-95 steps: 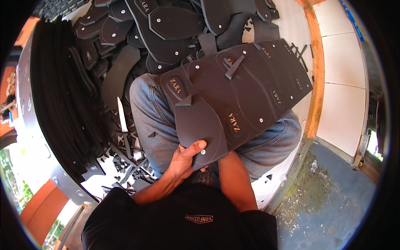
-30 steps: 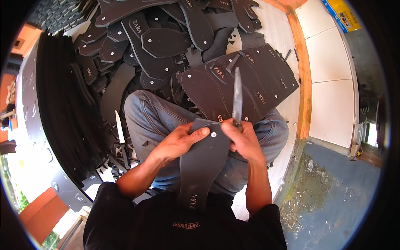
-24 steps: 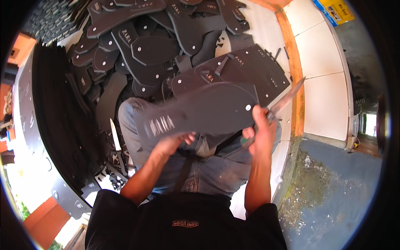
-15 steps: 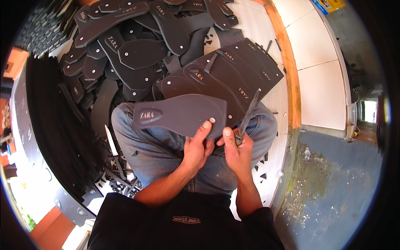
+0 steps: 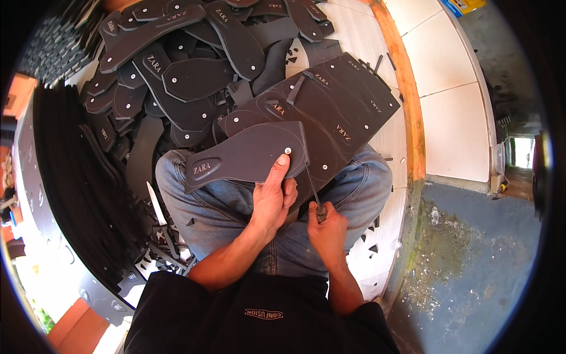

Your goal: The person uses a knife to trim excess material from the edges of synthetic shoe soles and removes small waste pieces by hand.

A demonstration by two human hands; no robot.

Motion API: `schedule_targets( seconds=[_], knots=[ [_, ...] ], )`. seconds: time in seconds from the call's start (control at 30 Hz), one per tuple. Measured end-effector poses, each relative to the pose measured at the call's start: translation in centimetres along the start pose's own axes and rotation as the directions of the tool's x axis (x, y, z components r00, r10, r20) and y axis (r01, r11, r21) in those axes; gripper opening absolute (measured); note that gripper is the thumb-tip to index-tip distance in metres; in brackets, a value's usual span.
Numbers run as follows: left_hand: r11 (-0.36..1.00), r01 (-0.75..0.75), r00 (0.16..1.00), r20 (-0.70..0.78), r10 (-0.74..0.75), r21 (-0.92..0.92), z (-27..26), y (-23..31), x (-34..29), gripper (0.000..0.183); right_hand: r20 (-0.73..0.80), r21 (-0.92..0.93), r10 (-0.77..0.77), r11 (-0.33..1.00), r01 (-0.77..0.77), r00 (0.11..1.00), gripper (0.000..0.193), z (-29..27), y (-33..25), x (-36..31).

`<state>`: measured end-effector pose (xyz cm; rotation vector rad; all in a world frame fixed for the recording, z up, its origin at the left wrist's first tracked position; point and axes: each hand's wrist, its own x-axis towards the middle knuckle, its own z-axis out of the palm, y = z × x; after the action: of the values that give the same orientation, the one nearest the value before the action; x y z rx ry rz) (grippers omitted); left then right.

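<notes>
My left hand (image 5: 273, 197) grips a dark grey foam sandal sole (image 5: 244, 154) above my lap, thumb pressed on its top face near a small metal-coloured dot. A narrow knife (image 5: 313, 187) is in my right hand (image 5: 328, 227), fingers wrapped round the handle. Its blade points up and away, lying along the sole's right-hand edge; whether it is cutting into the foam I cannot tell. Just beyond the sole, partly covered by it, a large dark sheet (image 5: 345, 88) marked with sole outlines rests across my knees.
A heap of rough-cut soles (image 5: 194, 76) fills the floor ahead. Stacked dark sheets (image 5: 76, 177) stand at my left. A second knife (image 5: 157, 203), its pale blade bare, lies beside my left knee. Dark offcuts (image 5: 373, 248) are scattered on the floor at the right.
The sole has shifted up and left and tilted, its right end higher. My right hand has dropped slightly left, and the knife blade has swung from leaning right onto the sole's edge.
</notes>
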<state>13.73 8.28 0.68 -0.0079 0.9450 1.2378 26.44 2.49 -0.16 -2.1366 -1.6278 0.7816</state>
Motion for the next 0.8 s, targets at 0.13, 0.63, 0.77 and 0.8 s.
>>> schedule_targets(
  seconds=[0.13,0.63,0.77,0.8],
  knots=[
    [0.999,-0.032,0.995,0.090,0.030,0.024,-1.4,-0.1,0.2,0.023,-0.007,-0.006,0.018,1.000,-0.019,1.000,0.025,1.4,-0.5,0.2],
    [0.982,0.154,0.963,0.206,-0.174,0.111,-7.6,-3.2,-5.1,0.020,-0.039,0.067,-0.132,0.989,0.135,0.990,0.022,-0.8,-1.2,1.7],
    [0.984,0.171,0.970,0.170,-0.176,0.045,-5.7,-3.5,-5.0,0.014,0.104,0.057,-0.016,0.998,0.010,0.994,0.023,-3.2,1.5,-2.4],
    [0.987,0.157,0.969,0.184,-0.163,0.043,-5.8,-3.6,-4.9,0.013,0.117,0.050,0.001,0.999,-0.006,0.993,0.023,-3.2,1.9,-3.0]
  ],
)
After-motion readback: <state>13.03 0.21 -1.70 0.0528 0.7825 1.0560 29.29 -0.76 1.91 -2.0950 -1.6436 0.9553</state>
